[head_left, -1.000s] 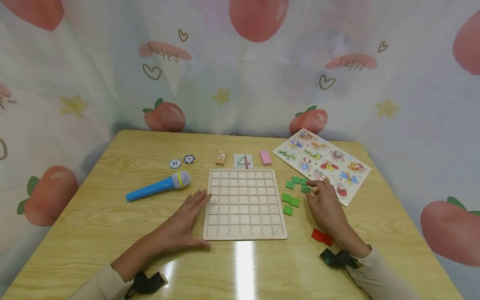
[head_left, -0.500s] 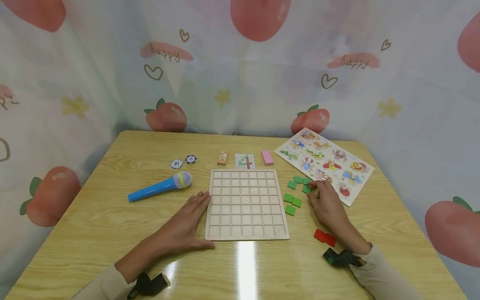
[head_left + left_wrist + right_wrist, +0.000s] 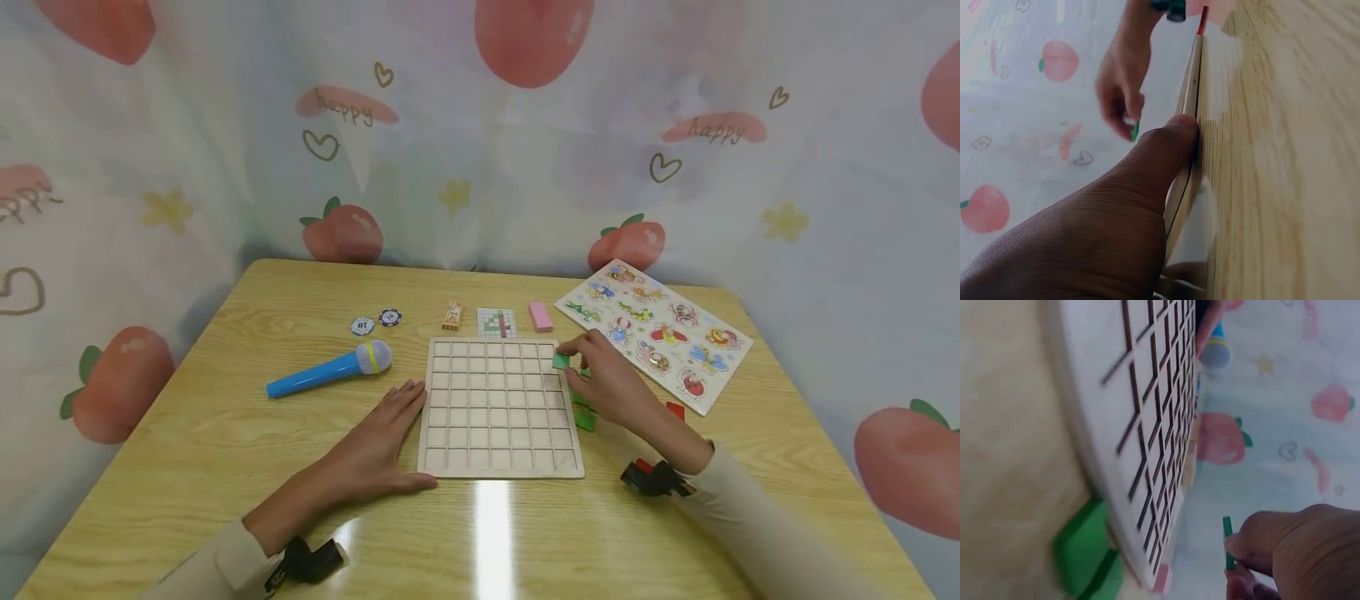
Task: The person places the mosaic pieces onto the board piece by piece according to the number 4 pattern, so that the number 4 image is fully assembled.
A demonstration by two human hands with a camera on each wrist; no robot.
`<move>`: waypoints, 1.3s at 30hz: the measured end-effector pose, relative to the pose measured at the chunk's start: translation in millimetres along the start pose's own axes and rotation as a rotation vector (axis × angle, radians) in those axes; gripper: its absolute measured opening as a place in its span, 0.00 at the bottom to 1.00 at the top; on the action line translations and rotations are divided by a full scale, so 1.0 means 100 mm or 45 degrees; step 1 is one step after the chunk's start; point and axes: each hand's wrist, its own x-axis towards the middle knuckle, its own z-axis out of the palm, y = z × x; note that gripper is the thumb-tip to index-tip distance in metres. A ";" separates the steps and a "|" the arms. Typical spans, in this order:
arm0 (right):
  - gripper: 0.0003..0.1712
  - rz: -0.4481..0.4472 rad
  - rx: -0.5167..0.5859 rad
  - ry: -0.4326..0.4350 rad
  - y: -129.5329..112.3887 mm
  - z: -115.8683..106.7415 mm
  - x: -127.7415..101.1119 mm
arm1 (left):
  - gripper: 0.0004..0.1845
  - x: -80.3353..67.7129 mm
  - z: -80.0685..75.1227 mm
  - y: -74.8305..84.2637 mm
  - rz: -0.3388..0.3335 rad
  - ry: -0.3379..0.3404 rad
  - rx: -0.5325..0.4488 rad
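My right hand (image 3: pixel 603 379) pinches a small green square tile (image 3: pixel 561 361) between thumb and fingers over the upper right corner of the wooden grid board (image 3: pixel 491 408). In the right wrist view the pinched tile (image 3: pixel 1228 542) is edge-on, raised above the board's surface. My left hand (image 3: pixel 378 437) lies along the board's left side, fingers extended, with the thumb at the front left corner; the left wrist view has this thumb (image 3: pixel 1163 147) against the board's edge. More green tiles (image 3: pixel 586 421) lie right of the board, partly hidden by my right hand.
Beyond the board are a patterned card (image 3: pixel 497 322), a small patterned box (image 3: pixel 453 315) and a pink block (image 3: pixel 540 317). A blue toy microphone (image 3: pixel 330 369) and two chips (image 3: pixel 362 326) lie left. An insect puzzle board (image 3: pixel 656 333) and red tiles (image 3: pixel 676 410) are on the right.
My right hand has picked up a green tile from the group beside the board and carried it left over the board's upper right corner. My left hand stays at the board's left side.
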 end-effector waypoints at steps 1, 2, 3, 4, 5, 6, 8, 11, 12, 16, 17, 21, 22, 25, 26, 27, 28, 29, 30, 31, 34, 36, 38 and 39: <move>0.17 -0.048 -0.005 -0.029 -0.04 0.03 0.09 | 0.70 0.00 0.00 0.00 0.001 -0.001 0.001; 0.17 -0.086 -0.008 -0.056 -0.07 0.06 0.19 | 0.70 0.00 0.00 -0.01 0.000 -0.002 -0.001; 0.16 -0.118 -0.011 -0.085 -0.09 0.10 0.28 | 0.70 0.00 0.00 -0.01 0.000 -0.005 -0.003; 0.16 -0.138 -0.011 -0.116 -0.11 0.13 0.36 | 0.70 0.00 0.00 -0.01 0.000 -0.008 -0.003; 0.16 -0.142 -0.012 -0.153 -0.13 0.16 0.43 | 0.70 0.00 0.00 -0.01 -0.003 -0.013 -0.002; 0.16 -0.150 -0.019 -0.188 -0.14 0.19 0.50 | 0.70 0.00 0.00 -0.01 -0.005 -0.018 -0.003; 0.14 -0.153 -0.033 -0.248 -0.16 0.25 0.61 | 0.70 -0.01 0.00 -0.02 -0.010 -0.024 -0.002; 0.13 -0.150 -0.054 -0.298 -0.15 0.29 0.73 | 0.70 0.00 0.00 -0.01 -0.007 -0.030 0.004; 0.12 -0.153 -0.058 -0.306 -0.14 0.30 0.76 | 0.70 0.01 0.00 0.00 -0.005 -0.031 0.005; 0.11 -0.149 -0.014 -0.328 -0.11 0.31 0.83 | 0.69 0.02 -0.01 0.02 0.012 -0.027 0.008; 0.10 -0.150 0.000 -0.336 -0.10 0.32 0.84 | 0.69 0.02 -0.02 0.02 0.015 -0.027 0.007; 0.10 -0.172 0.005 -0.359 -0.10 0.34 0.89 | 0.68 0.02 -0.03 0.02 0.024 -0.028 0.004; 0.10 -0.178 0.000 -0.359 -0.10 0.35 0.90 | 0.68 0.02 -0.03 0.02 0.021 -0.029 0.002; 0.10 -0.208 -0.032 -0.345 -0.10 0.36 0.94 | 0.68 0.02 -0.03 0.01 0.012 -0.032 -0.002; 0.10 -0.216 -0.037 -0.342 -0.09 0.36 0.95 | 0.68 0.02 -0.03 0.01 0.011 -0.031 -0.001; 0.10 -0.223 -0.043 -0.339 -0.08 0.35 0.95 | 0.68 0.02 -0.03 0.01 0.005 -0.033 -0.001; 0.10 -0.236 -0.044 -0.336 -0.07 0.33 0.95 | 0.68 0.03 -0.04 0.01 0.001 -0.034 -0.003; 0.11 -0.249 -0.048 -0.334 -0.06 0.31 0.94 | 0.68 0.03 -0.04 0.01 -0.004 -0.035 -0.002; 0.11 -0.261 -0.050 -0.327 -0.04 0.30 0.91 | 0.69 0.03 -0.03 0.01 -0.007 -0.035 -0.001; 0.12 -0.269 -0.043 -0.308 -0.02 0.28 0.87 | 0.69 0.03 -0.03 0.02 -0.011 -0.036 0.000; 0.14 -0.264 0.014 -0.179 0.01 0.18 0.63 | 0.69 0.02 -0.03 0.02 -0.020 -0.040 -0.012; 0.13 -0.222 0.070 -0.034 0.03 0.11 0.39 | 0.69 0.02 -0.03 0.02 -0.019 -0.036 -0.011; 0.13 -0.166 0.114 0.120 0.05 0.03 0.14 | 0.69 0.01 -0.03 0.01 -0.022 -0.034 -0.010; 0.12 -0.142 0.131 0.189 0.07 0.01 0.02 | 0.69 0.01 -0.03 0.01 -0.024 -0.034 -0.006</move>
